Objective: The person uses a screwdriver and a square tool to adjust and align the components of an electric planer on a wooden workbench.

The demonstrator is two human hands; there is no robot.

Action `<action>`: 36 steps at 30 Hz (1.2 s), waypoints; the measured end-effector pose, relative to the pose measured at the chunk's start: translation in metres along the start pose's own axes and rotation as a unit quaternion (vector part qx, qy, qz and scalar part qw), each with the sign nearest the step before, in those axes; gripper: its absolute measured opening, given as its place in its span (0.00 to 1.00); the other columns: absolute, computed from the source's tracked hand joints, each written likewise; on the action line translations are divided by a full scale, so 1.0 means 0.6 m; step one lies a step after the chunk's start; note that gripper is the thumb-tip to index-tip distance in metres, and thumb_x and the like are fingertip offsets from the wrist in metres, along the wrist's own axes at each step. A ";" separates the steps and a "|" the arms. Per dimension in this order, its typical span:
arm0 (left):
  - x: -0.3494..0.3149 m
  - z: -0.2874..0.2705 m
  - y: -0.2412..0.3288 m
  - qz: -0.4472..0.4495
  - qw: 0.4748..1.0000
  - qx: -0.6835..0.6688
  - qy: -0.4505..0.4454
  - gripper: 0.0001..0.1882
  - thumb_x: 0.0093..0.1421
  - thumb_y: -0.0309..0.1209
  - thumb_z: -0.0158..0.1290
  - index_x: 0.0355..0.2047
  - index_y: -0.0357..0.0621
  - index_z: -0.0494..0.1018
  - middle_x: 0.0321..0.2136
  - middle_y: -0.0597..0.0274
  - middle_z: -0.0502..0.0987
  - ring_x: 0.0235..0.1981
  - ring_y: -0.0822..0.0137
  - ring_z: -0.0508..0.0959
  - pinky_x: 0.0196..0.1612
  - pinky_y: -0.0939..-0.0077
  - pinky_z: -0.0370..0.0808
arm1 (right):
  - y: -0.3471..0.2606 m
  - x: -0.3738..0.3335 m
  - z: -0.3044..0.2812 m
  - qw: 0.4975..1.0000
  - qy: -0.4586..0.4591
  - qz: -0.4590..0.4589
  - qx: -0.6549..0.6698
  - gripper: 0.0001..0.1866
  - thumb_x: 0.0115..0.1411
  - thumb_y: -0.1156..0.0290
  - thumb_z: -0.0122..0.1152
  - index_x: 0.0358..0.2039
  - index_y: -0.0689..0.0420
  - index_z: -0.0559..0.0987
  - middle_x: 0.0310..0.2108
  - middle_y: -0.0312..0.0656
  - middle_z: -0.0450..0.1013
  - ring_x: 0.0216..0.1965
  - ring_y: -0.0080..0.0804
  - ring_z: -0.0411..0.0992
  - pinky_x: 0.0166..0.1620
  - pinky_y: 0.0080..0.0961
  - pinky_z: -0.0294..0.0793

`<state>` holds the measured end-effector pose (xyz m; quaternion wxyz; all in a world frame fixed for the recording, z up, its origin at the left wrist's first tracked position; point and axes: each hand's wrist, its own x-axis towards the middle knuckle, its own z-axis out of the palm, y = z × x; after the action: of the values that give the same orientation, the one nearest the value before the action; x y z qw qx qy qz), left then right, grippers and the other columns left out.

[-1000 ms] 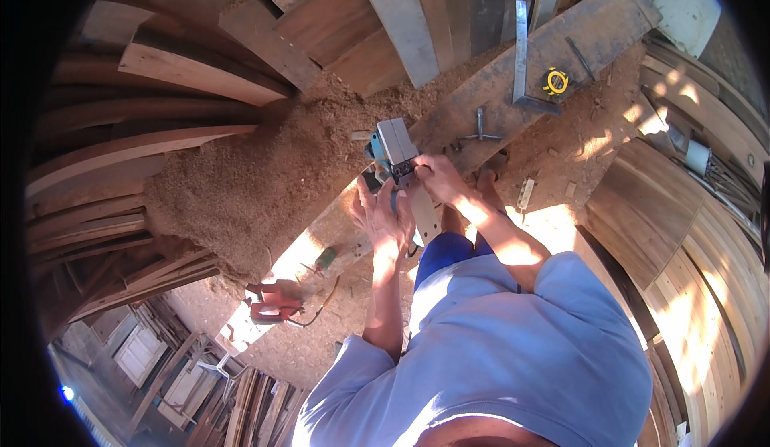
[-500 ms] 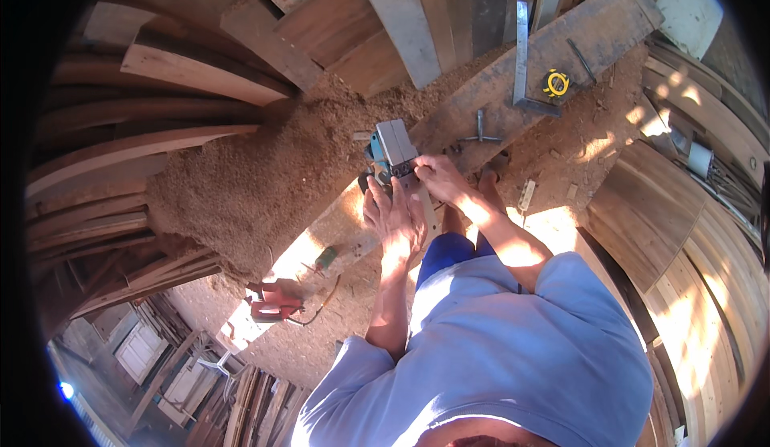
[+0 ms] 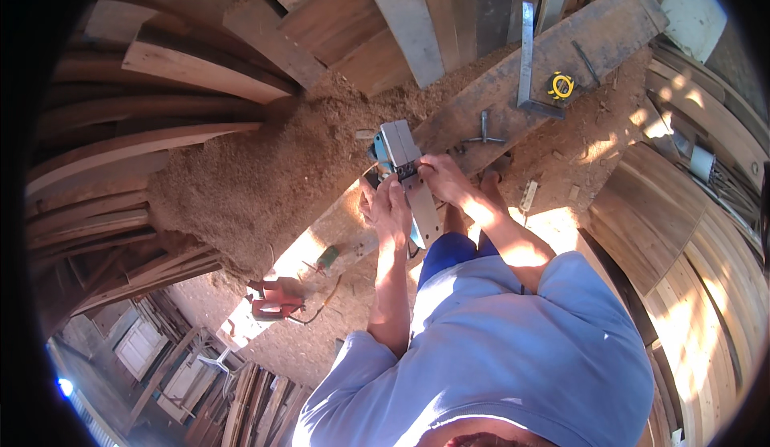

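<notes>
An electric planer [image 3: 399,144] with a teal body lies upside down on the plank bench, its grey sole plates facing up. My left hand [image 3: 391,213] is at its near-left side, fingers bent in against the dark cutter slot between the plates. From the right, my right hand [image 3: 443,179] pinches with thumb and fingertips at the slot's other end. Anything small between those fingertips is hidden. The near sole plate [image 3: 422,206] shows below the slot, between my hands.
On the bench plank [image 3: 609,26] lie a T-handle wrench [image 3: 484,129], a try square [image 3: 526,66], a yellow tape measure [image 3: 561,86] and a dark thin tool [image 3: 586,62]. A red power tool [image 3: 275,300] sits lower left. Sawdust [image 3: 233,190] and stacked boards [image 3: 204,70] surround the bench.
My left hand has drawn its spread fingers in and bent them at the cutter slot, uncovering more of the near sole plate. My right hand stays at the slot's right end.
</notes>
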<state>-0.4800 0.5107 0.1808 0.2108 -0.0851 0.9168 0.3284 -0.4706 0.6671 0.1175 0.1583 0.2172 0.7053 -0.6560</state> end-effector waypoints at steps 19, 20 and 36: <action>0.022 -0.010 0.003 0.037 0.995 -0.028 0.092 0.14 0.57 0.37 0.63 0.38 0.40 0.78 0.62 0.34 0.66 0.60 0.40 0.65 0.64 0.47 0.59 | -0.051 -0.003 0.005 0.994 -0.036 0.065 0.075 0.16 0.66 0.67 0.54 0.42 0.68 0.81 0.32 0.52 0.79 0.34 0.37 0.78 0.41 0.38 0.76; 0.023 -0.008 0.006 0.047 0.992 -0.007 0.114 0.14 0.56 0.36 0.64 0.37 0.40 0.77 0.58 0.37 0.69 0.59 0.42 0.66 0.61 0.48 0.61 | -0.055 -0.004 0.004 0.994 -0.046 0.069 0.078 0.15 0.66 0.69 0.54 0.43 0.68 0.81 0.32 0.50 0.79 0.35 0.35 0.77 0.42 0.35 0.75; 0.054 -0.044 0.062 0.080 0.947 -0.300 -0.082 0.16 0.67 0.21 0.55 0.53 0.31 0.71 0.43 0.55 0.80 0.41 0.70 0.79 0.47 0.78 0.76 | -0.072 -0.034 -0.080 0.997 -0.050 0.004 0.054 0.12 0.65 0.66 0.65 0.39 0.63 0.79 0.27 0.35 0.74 0.30 0.21 0.70 0.34 0.25 0.71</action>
<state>-0.5288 0.5217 0.2061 0.2229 -0.0434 0.7593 0.6098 -0.4724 0.7111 0.1689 0.1839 0.1953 0.6592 -0.7025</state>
